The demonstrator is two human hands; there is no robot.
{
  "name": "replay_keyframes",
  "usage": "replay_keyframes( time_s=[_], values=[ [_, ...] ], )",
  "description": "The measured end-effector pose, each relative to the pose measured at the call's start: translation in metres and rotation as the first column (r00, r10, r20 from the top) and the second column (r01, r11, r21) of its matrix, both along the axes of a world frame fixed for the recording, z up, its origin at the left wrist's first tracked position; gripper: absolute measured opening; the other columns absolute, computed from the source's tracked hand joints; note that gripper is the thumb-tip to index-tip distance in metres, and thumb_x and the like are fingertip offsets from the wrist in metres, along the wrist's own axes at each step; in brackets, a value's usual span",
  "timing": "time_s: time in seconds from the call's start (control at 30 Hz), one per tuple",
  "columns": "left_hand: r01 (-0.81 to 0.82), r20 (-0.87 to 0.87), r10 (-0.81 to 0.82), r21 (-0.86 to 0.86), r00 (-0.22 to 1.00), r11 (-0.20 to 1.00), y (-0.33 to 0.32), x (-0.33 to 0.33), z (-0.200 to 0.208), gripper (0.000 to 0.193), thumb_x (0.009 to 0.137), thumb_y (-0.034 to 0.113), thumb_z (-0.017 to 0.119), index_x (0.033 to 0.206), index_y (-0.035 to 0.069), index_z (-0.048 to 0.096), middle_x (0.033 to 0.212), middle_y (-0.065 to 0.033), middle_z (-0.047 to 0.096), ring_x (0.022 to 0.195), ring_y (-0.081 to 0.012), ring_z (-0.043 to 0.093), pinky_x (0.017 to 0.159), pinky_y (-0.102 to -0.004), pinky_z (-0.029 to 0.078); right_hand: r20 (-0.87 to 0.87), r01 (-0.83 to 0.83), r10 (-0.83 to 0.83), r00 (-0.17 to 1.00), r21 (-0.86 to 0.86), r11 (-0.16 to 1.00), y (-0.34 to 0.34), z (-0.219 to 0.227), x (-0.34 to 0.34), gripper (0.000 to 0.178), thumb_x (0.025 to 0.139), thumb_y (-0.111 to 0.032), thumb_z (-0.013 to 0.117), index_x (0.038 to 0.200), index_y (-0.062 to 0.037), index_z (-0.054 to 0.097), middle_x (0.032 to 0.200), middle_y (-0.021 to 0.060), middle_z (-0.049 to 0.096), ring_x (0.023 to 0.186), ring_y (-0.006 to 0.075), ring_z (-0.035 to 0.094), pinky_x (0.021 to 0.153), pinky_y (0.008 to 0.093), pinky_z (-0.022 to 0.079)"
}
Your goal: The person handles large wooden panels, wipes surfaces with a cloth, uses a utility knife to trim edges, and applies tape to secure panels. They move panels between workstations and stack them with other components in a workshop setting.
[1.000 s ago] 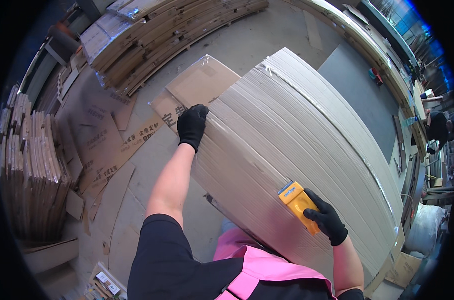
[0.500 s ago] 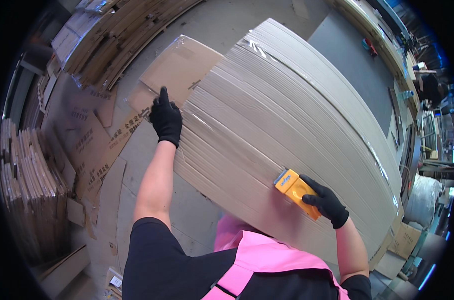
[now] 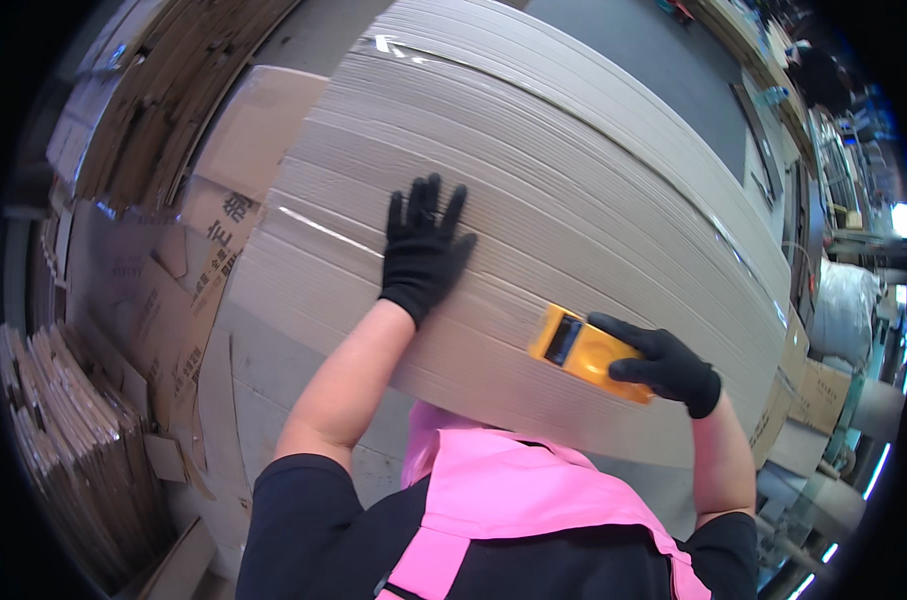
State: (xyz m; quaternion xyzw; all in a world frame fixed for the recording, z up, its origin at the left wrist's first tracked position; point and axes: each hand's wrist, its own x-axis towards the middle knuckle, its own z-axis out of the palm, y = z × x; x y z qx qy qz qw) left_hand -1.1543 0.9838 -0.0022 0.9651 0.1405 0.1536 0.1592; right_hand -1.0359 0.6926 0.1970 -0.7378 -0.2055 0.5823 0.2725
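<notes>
The bundle of flat cardboard sheets [image 3: 573, 200] lay before the person, likely heavy, stiff and best gripped at its edges. The left hand [image 3: 423, 250] pressed flat, fingers spread; the right hand [image 3: 663, 365] clasped a yellow tool [image 3: 583, 350].

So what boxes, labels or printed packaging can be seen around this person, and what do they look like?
Bundle of flattened cardboard sheets: centre, large, pale brown, under both gloved hands.
Printed flat cartons: left on the floor, brown with dark lettering.
Stacked cartons on edge: lower left, brown.
Yellow handheld tool: in the right hand, boxy, dark window.
Closed box: far right, brown.
</notes>
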Motion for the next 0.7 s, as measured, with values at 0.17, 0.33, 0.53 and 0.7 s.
replay_keyframes(
  time_s=[0.17,0.33,0.53,0.7],
  values=[
    [-0.039,-0.134,0.046,0.055,0.990,0.998,-0.002,0.002,0.011,0.070,0.091,0.041,0.054,0.151,0.018,0.027,0.158,-0.0155,0.018,0.146,-0.0310,0.013,0.118,-0.0502,0.006,0.187,-0.018,0.056,0.981,-0.201,0.979,-0.067,0.030,0.013,0.064,0.082,-0.029,0.070,0.142,-0.0247,0.048,0.075,0.0079,0.064,0.052,0.0131,0.054,0.058,0.0277,0.048],
    [-0.028,-0.109,0.041,0.124,0.993,0.992,0.001,0.001,-0.003,0.070,0.090,0.043,0.056,0.151,0.021,0.028,0.157,-0.0144,0.019,0.145,-0.0307,0.016,0.117,-0.0511,0.009,0.127,0.006,0.025,0.992,-0.238,0.971,-0.085,-0.006,0.013,0.066,0.081,-0.029,0.073,0.141,-0.0158,0.049,0.108,0.0112,0.068,0.093,0.0173,0.061,0.089,0.0308,0.046],
    [-0.083,-0.052,0.095,0.207,0.994,0.975,-0.006,0.003,0.004,0.071,0.089,0.042,0.057,0.151,0.021,0.029,0.157,-0.0141,0.019,0.145,-0.0312,0.016,0.116,-0.0508,0.011,0.008,0.088,-0.088,0.996,-0.153,0.984,-0.093,-0.043,0.021,0.064,0.081,-0.027,0.075,0.138,-0.0113,0.052,0.117,0.0104,0.065,0.104,0.0170,0.058,0.094,0.0304,0.044],
    [-0.011,0.020,0.010,0.057,1.000,0.998,-0.119,0.026,0.016,0.069,0.091,0.036,0.057,0.150,0.017,0.029,0.155,-0.0148,0.024,0.144,-0.0313,0.020,0.116,-0.0481,0.014,-0.017,0.118,-0.120,0.993,-0.110,0.987,-0.092,-0.054,0.026,0.062,0.082,-0.027,0.075,0.137,-0.0101,0.053,0.108,0.0091,0.067,0.095,0.0148,0.059,0.087,0.0284,0.046]
  ],
)
